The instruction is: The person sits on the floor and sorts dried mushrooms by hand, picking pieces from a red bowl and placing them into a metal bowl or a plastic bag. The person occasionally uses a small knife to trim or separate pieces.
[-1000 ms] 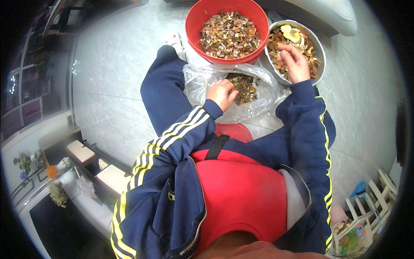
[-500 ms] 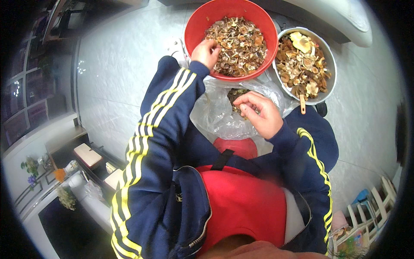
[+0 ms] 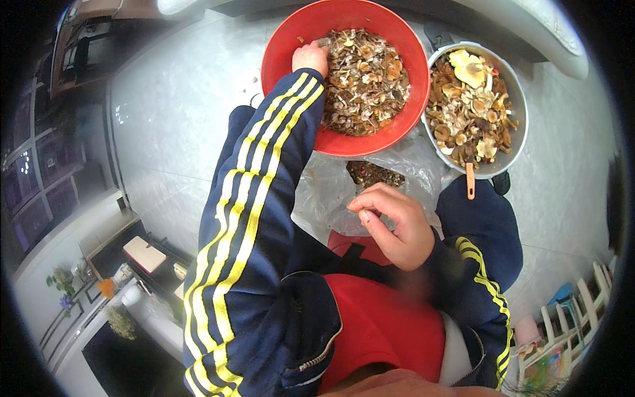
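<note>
1. The left hand (image 3: 310, 59) is inside the red bucket (image 3: 415, 73), at its left side, reaching in with the back of the hand up. Its fingertips meet the left edge of the chopped mushrooms (image 3: 370, 83); whether they grip a piece or have let one go, I cannot tell, since the fingers are partly hidden.

2. The chopped mushrooms cover the bottom of the bucket, mostly to the right of the left hand and below it in the view, well apart from the right hand.

3. The right hand (image 3: 397, 225) hangs in front of the bucket, nearer the person's body. Its fingers are bent, with thumb and forefinger tips close together; I cannot tell whether they pinch something small.

4. Just beyond the right hand, between it and the bucket, a clear plastic bag (image 3: 321, 192) lies spread open, with dark scraps (image 3: 375, 175) inside.

5. The grey pot (image 3: 520, 109) stands just beside the bucket, on the person's right. Whole mushrooms (image 3: 476, 112) fill it, with a large yellow mushroom (image 3: 468, 69) near the far edge. Neither hand touches them.

6. An orange-brown handle (image 3: 470, 182) sticks out over the pot's near rim, close to the person's right knee (image 3: 479, 221).
</note>
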